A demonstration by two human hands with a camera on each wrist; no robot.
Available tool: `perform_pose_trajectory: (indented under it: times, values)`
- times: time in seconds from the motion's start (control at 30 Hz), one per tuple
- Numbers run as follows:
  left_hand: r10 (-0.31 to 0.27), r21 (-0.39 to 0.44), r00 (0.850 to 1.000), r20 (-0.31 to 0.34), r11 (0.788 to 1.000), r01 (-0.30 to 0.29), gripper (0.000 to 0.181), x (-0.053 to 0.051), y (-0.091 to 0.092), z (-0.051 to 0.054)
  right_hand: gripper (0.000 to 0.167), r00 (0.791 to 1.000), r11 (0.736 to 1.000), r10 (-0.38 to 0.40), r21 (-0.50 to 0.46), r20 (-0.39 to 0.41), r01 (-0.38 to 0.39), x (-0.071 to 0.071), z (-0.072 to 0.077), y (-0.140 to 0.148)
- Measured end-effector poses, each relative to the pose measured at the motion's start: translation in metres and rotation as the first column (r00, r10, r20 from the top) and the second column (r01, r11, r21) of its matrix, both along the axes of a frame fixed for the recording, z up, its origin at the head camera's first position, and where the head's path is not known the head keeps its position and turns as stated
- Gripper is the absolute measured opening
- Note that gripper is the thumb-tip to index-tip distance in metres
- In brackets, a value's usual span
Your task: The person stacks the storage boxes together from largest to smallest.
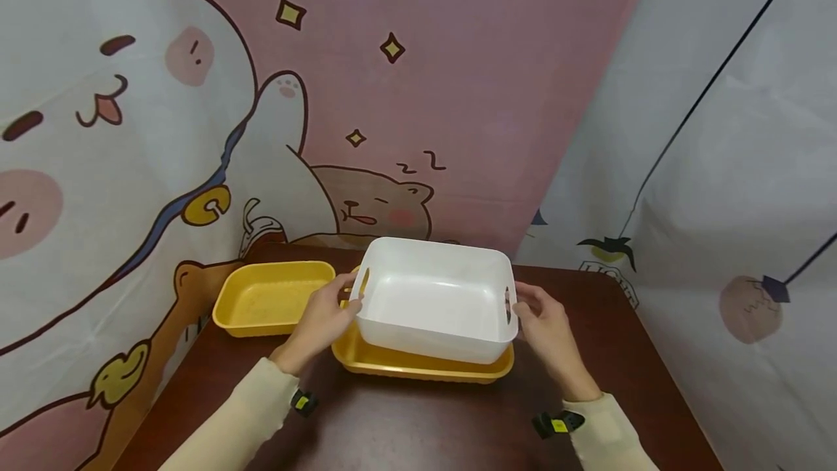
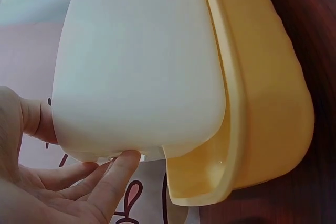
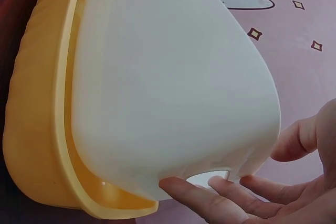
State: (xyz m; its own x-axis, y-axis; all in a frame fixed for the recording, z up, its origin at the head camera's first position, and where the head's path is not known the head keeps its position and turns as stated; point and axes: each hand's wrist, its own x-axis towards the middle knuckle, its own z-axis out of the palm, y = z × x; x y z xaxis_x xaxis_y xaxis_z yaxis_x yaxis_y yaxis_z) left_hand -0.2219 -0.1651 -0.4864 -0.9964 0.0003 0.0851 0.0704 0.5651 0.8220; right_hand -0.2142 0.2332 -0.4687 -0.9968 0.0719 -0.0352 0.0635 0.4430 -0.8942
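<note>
A white bin [image 1: 431, 304] with a cut-out handle at each end is held tilted over a larger yellow tray [image 1: 418, 365]. My left hand [image 1: 325, 320] grips its left end, thumb at the rim and fingers by the handle hole. At the right end my right hand [image 1: 548, 327] holds the bin the same way. The left wrist view shows the white bin [image 2: 142, 66] partly over the yellow tray [image 2: 268, 93], fingers of the left hand [image 2: 58, 182] on its end wall. In the right wrist view, fingertips of the right hand [image 3: 262, 192] touch the bin [image 3: 168, 77] beside the hole.
A smaller yellow tray [image 1: 271, 296] stands on the dark brown table [image 1: 405, 427] at the left, near the back. Cloth with cartoon animals [image 1: 458, 93] hangs behind the table and along both sides.
</note>
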Motion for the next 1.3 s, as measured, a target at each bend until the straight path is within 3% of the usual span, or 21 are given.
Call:
perform_pose_trajectory:
  times: [1.3]
  values:
    - [0.023, -0.003, 0.999, -0.024, 1.0, -0.023, 0.054, 0.017, -0.008, -0.022, 0.052, 0.999, 0.997, 0.045, -0.059, 0.027, -0.043, -0.008, -0.025, -0.007]
